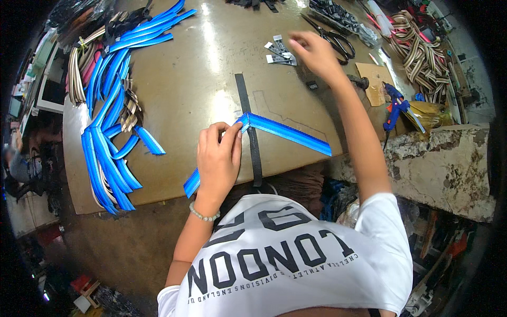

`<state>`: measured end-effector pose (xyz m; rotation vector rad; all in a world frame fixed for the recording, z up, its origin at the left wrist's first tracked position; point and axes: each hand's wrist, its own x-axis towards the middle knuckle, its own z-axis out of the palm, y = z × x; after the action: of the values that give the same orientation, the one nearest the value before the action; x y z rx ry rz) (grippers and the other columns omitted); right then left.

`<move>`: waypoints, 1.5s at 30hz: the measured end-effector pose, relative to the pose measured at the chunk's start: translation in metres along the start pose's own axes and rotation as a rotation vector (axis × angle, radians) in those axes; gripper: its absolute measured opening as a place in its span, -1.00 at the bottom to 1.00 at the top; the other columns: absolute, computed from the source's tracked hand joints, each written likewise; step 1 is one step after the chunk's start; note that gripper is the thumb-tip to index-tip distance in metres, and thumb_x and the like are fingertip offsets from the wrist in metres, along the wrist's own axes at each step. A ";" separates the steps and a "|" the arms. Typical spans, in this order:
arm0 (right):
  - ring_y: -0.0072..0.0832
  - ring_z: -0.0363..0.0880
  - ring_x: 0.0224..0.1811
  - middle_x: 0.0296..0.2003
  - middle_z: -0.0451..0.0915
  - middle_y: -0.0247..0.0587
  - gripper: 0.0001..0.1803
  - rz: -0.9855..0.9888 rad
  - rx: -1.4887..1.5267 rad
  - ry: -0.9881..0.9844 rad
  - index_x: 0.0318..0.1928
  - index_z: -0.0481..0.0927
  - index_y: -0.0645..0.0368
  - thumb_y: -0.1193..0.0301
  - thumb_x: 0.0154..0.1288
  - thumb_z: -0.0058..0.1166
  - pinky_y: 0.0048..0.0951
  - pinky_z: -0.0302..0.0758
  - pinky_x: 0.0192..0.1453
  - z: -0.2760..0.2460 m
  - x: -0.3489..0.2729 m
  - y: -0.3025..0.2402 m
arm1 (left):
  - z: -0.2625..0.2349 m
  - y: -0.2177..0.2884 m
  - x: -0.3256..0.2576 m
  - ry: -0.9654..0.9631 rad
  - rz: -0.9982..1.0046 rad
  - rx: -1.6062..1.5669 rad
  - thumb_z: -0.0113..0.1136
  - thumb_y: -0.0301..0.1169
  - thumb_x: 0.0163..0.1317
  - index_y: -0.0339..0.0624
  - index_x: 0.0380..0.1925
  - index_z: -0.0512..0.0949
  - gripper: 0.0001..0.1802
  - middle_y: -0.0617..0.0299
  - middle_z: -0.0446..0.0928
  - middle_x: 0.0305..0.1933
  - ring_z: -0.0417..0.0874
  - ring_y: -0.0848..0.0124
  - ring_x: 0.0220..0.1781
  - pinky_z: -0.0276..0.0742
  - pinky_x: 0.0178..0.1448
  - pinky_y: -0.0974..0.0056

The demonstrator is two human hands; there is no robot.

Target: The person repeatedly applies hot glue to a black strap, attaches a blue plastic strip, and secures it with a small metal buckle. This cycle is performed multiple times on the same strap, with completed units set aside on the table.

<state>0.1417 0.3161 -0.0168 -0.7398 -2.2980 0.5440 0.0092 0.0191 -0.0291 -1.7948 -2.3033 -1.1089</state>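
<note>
My left hand (219,153) is closed in a pinch on a blue striped webbing strap (290,133). The strap bends at the fingertips, one length slanting to the right and the other end showing below the hand. Beneath the bend runs a narrow black strap (242,92), lying up and down the table. My right hand (316,55) is raised at the far side, thumb and index finger apart, with nothing visible between them. Just left of it lie several small grey-and-black labels (281,55). Black-handled scissors (340,46) rest beyond its wrist.
Bundled blue straps (108,142) cover the table's left side. A clear tray of black buckles (340,18) stands at the far right, near striped straps (422,53). A cardboard piece (371,87) and a blue glue gun (395,108) lie at right.
</note>
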 end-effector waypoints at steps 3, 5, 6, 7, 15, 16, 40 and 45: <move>-0.14 0.67 -0.15 -0.17 0.69 -0.01 -0.69 0.033 -0.078 -0.172 -0.08 0.69 0.22 0.26 0.29 0.19 -0.24 0.56 -0.01 0.032 0.041 0.037 | -0.001 0.001 -0.001 0.010 -0.013 -0.020 0.26 -0.48 0.21 -0.13 -0.12 0.65 -0.78 0.16 0.51 -0.17 0.49 0.19 -0.15 0.45 -0.06 0.15; -0.26 0.68 -0.16 -0.19 0.71 -0.06 -0.69 0.204 0.072 -0.269 -0.10 0.70 0.19 0.26 0.26 0.23 -0.31 0.56 -0.02 0.025 0.053 0.039 | -0.002 0.000 -0.002 0.006 -0.031 -0.044 0.25 -0.49 0.22 -0.14 -0.13 0.66 -0.79 0.10 0.51 -0.18 0.48 0.15 -0.15 0.46 -0.06 0.14; -0.34 0.69 -0.16 -0.21 0.73 -0.09 -0.70 0.359 0.212 -0.285 -0.11 0.71 0.18 0.26 0.23 0.26 -0.35 0.56 -0.02 0.015 0.052 0.032 | -0.002 0.000 -0.002 0.011 -0.030 -0.053 0.25 -0.49 0.23 -0.15 -0.12 0.66 -0.79 0.10 0.51 -0.19 0.49 0.17 -0.15 0.46 -0.06 0.16; -0.50 0.66 -0.16 -0.23 0.73 -0.17 -0.71 0.229 0.156 -0.135 -0.11 0.72 0.16 0.27 0.23 0.28 -0.45 0.55 -0.03 0.004 0.052 0.020 | -0.003 0.000 -0.001 0.018 -0.030 -0.065 0.24 -0.49 0.23 -0.15 -0.12 0.65 -0.79 0.10 0.50 -0.19 0.50 0.19 -0.16 0.46 -0.06 0.18; -0.64 0.61 -0.18 -0.23 0.70 -0.28 -0.75 0.174 0.554 -0.182 -0.07 0.70 0.27 0.46 0.25 0.29 -0.56 0.53 -0.06 -0.040 -0.058 -0.142 | -0.021 0.013 0.012 0.112 -0.260 -0.732 0.25 -0.45 0.29 -0.25 -0.14 0.66 -0.82 0.19 0.62 -0.15 0.51 0.52 -0.25 0.39 -0.26 0.42; -0.63 0.62 -0.16 -0.23 0.71 -0.25 -0.76 0.098 0.511 -0.218 -0.09 0.70 0.29 0.50 0.24 0.29 -0.55 0.54 -0.04 -0.037 -0.074 -0.153 | -0.025 0.015 0.013 0.000 -0.284 -0.776 0.27 -0.44 0.27 -0.26 -0.17 0.67 -0.83 0.21 0.63 -0.20 0.50 0.54 -0.30 0.38 -0.30 0.43; -0.50 0.70 -0.29 -0.29 0.66 -0.17 -0.83 0.693 1.541 -0.390 -0.14 0.54 0.27 0.57 0.29 0.23 -0.58 0.65 -0.25 -0.024 -0.125 -0.168 | -0.055 0.012 0.006 0.011 -0.509 -1.283 0.20 -0.57 0.32 -0.31 0.07 0.47 -0.67 0.11 0.58 -0.20 0.59 0.47 -0.31 0.58 -0.20 0.39; -0.62 0.65 -0.39 -0.30 0.66 -0.25 -0.89 1.022 1.952 -0.404 -0.15 0.56 0.17 0.50 0.35 0.19 -0.70 0.61 -0.32 0.005 -0.128 -0.165 | -0.035 0.023 -0.009 -0.170 -0.726 -1.634 0.28 -0.52 0.28 -0.32 -0.03 0.55 -0.73 0.21 0.56 -0.34 0.49 0.55 -0.47 0.39 -0.40 0.51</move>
<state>0.1587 0.1100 0.0120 -0.5582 -0.4530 2.7761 0.0180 -0.0051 0.0045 -0.8344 -2.0635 -3.7426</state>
